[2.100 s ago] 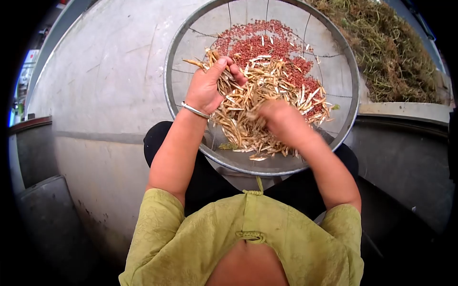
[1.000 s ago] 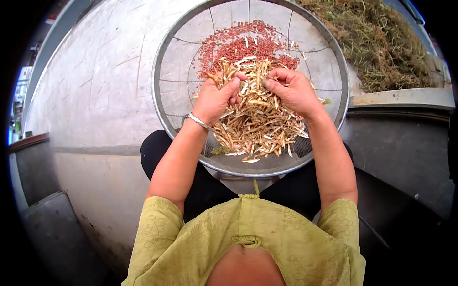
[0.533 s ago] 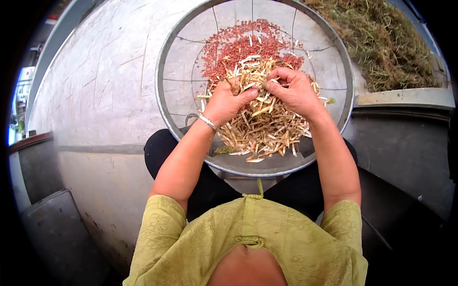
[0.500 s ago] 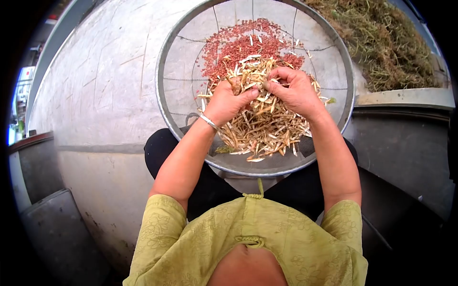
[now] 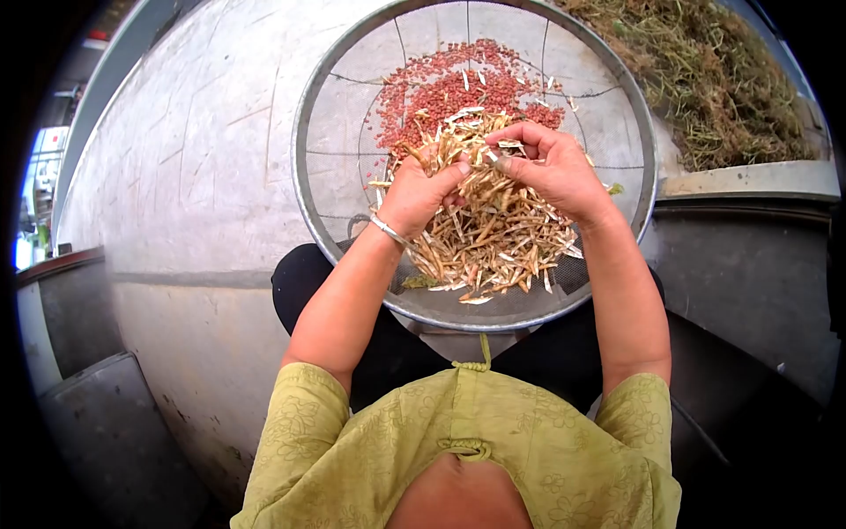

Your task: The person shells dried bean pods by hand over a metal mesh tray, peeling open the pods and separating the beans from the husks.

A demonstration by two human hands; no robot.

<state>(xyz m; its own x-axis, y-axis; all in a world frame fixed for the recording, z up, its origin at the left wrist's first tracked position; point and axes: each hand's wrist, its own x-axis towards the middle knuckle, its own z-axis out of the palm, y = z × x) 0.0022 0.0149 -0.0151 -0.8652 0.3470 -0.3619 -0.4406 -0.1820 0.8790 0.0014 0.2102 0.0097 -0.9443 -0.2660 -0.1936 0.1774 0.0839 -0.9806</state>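
A round mesh sieve (image 5: 300,145) with a metal rim rests across my lap. Dry bean pods (image 5: 498,234), tan and whitish, lie heaped in its near half, and red beans (image 5: 471,88) spread over the far half. Above the heap, my left hand (image 5: 419,196) is closed, fingers curled round dry pods with the thumb pressed on top. Close by on the right, my right hand (image 5: 560,172) pinches a dry pod between thumb and forefinger. Only a small gap separates the two hands' fingertips. The left palm's contents are partly hidden.
A pile of dried plant stalks (image 5: 696,79) sits at the upper right, behind a low pale ledge (image 5: 749,181). Pale concrete floor (image 5: 194,141) stretches out on the left. A dark flat panel (image 5: 115,423) stands at the lower left.
My right hand's thumb and forefinger have parted slightly over the pods and drawn a little from the left hand. The whole view has shifted slightly.
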